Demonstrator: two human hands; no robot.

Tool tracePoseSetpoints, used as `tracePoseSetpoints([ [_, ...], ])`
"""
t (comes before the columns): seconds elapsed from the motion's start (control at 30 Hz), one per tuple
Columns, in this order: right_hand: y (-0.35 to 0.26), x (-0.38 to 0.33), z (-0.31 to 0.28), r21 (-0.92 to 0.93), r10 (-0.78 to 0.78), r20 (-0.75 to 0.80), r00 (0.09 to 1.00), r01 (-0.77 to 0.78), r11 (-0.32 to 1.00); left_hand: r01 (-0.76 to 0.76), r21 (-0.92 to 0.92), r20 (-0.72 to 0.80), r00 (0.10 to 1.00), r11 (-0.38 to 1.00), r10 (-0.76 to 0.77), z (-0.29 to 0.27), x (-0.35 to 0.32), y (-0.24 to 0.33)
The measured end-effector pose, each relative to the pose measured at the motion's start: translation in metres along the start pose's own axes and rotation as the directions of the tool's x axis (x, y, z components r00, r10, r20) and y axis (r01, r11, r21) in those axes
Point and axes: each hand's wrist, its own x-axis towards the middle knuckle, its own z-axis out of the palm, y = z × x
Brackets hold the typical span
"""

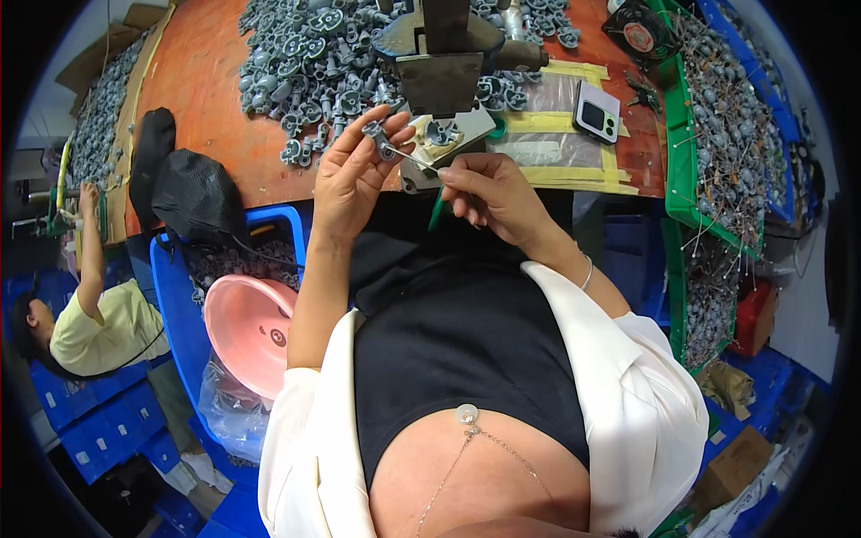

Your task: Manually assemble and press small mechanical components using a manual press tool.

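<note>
My left hand (348,170) pinches a small grey plastic fitting (380,142) between thumb and fingers, raised near the table's front edge. From the right, my right hand (489,190) grips a thin metal rod (414,160), its far tip at the lower end of the fitting. A green handle-like piece (437,212) shows below the right fingers; whether it joins the rod cannot be seen. Just beyond both hands, another grey part (441,134) sits in the metal fixture (475,125) beneath the dark press head (439,82).
Piled grey fittings (309,72) cover the back of the orange table (193,72). To the right lie a phone (595,113) and a black fan (639,34), beside green trays (679,117) of parts. A pink basin (238,332) stands low left. Another person (112,323) works far left.
</note>
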Motion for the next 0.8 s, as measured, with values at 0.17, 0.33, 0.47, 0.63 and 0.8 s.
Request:
tracePoseSetpoints([
  [0.17, 0.005, 0.003, 0.009, -0.167, -0.121, -0.015, 0.993, 0.117, 0.979, 0.028, -0.067, 0.017, 1.000, 0.997, -0.027, 0.019, -0.008, -0.013],
  [0.33, 0.004, 0.005, 0.012, -0.287, -0.241, -0.001, 0.971, 0.230, 0.930, -0.105, 0.175, 0.034, 0.994, 0.979, 0.101, 0.027, -0.029, -0.025],
  [0.47, 0.000, 0.001, 0.003, 0.069, 0.145, 0.084, 0.986, -0.151, 0.986, -0.577, 0.748, 0.478, 0.812, 0.329, 0.336, 0.027, -0.022, -0.010],
  [0.63, 0.017, 0.011, -0.011, 0.134, -0.128, 0.002, 0.992, 0.126, 0.983, -0.483, 0.685, 0.131, 0.818, 0.545, 0.560, 0.028, -0.030, -0.011],
  [0.8, 0.012, 0.018, -0.030, -0.212, -0.300, -0.136, 0.944, 0.269, 0.940, -0.474, 0.702, -0.144, 0.636, 0.531, 0.758, 0.021, -0.007, 0.001],
])
